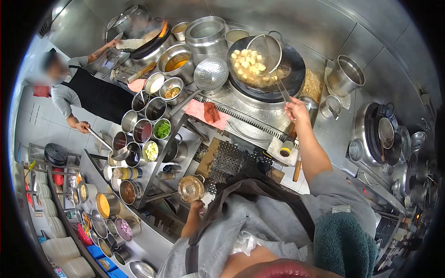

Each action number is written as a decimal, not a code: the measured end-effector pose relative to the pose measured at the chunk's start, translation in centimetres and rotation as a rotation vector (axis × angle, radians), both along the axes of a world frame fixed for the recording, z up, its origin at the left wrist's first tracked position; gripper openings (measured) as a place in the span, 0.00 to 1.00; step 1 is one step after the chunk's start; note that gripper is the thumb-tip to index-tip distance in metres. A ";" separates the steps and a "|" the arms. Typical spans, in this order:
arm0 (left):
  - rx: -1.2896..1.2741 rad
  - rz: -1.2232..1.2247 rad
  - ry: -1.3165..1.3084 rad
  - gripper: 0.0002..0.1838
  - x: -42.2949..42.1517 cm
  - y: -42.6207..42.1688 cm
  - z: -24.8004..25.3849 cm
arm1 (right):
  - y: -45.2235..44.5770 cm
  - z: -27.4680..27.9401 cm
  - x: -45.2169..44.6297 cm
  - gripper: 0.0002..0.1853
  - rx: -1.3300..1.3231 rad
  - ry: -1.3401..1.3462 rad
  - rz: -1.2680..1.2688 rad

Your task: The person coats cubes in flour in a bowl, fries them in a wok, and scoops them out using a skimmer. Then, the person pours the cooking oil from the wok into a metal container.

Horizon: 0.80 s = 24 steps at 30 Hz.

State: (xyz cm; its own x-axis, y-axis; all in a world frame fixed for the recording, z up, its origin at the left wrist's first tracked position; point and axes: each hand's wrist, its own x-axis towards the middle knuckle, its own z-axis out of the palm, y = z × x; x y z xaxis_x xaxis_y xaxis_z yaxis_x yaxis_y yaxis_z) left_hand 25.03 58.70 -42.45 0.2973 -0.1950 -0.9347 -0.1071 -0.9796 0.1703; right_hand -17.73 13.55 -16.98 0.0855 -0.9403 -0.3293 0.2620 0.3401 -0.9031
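Observation:
My right hand (296,110) is closed around the handle of a wire mesh strainer (274,52). The strainer's round head tilts over a black wok (296,62) on the stove. Pale, cube-like food pieces (248,60) sit in bubbling liquid in the wok, partly behind the mesh. My left hand (197,205) hangs low beside a round, golden-brown metal pan (191,188) below counter level. Its fingers are small and partly hidden, so I cannot tell whether they grip the pan. A ladle (308,102) lies just right of my right hand.
A perforated skimmer (211,74) rests left of the wok, near metal pots (205,30) and several ingredient containers (162,129). Another person (95,90) holds a ladle (121,153) at left and tends a flaming wok (155,44). A steel pot (346,74) stands at right.

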 end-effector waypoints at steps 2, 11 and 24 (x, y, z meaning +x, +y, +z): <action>-0.193 -0.083 -0.026 0.07 -0.1 -1.8 4.8 | 1.8 2.2 -1.4 0.20 -0.068 0.188 0.051; -0.279 -0.322 0.000 0.12 1.1 -6.8 1.8 | 5.6 7.0 -3.7 0.22 -0.185 0.537 0.046; -0.339 -0.321 -0.008 0.08 2.9 -0.6 -1.3 | -1.1 1.9 -8.2 0.24 -0.411 1.306 -0.128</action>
